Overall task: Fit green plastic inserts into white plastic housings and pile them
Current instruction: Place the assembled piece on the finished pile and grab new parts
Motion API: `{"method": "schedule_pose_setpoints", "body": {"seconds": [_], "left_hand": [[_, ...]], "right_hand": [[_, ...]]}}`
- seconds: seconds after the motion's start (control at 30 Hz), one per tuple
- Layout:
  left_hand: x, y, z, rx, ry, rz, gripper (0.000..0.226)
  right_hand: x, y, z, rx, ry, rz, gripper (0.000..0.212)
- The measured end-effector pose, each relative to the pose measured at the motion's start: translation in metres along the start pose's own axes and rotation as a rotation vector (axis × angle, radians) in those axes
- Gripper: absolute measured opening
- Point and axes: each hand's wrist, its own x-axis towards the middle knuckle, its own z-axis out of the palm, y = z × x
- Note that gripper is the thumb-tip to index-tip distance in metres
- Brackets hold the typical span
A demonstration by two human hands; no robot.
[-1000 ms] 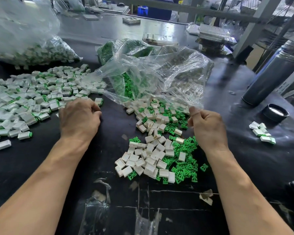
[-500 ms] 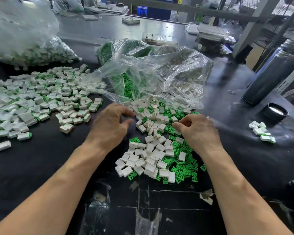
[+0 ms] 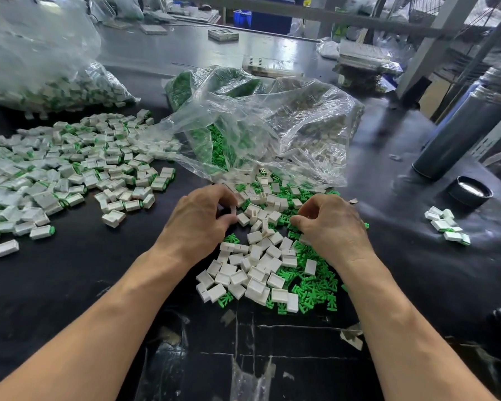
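Risk: left hand pinches a white housing; right hand, fingers curled at green inserts, grip unclear. Loose mixed pile btwn hands could scatter, misfit likely.

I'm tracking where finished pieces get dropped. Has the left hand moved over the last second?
Yes. The left hand has moved right, away from the finished pile toward the loose parts below the clear bag.
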Motion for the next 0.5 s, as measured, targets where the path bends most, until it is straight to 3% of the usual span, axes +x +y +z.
{"method": "schedule_pose_setpoints", "body": {"seconds": [0.3,0.5], "left_hand": [[-0.002,0.008,-0.004,-0.346,0.053,-0.058,0.023],[-0.006,0.021,-0.007,-0.8,0.01,-0.095,0.019]], "right_hand": [[-0.006,-0.005,-0.002,0.294,0.17,-0.089,0.008],[-0.014,-0.012,0.002,0.654,0.104,-0.139,0.01]]}}
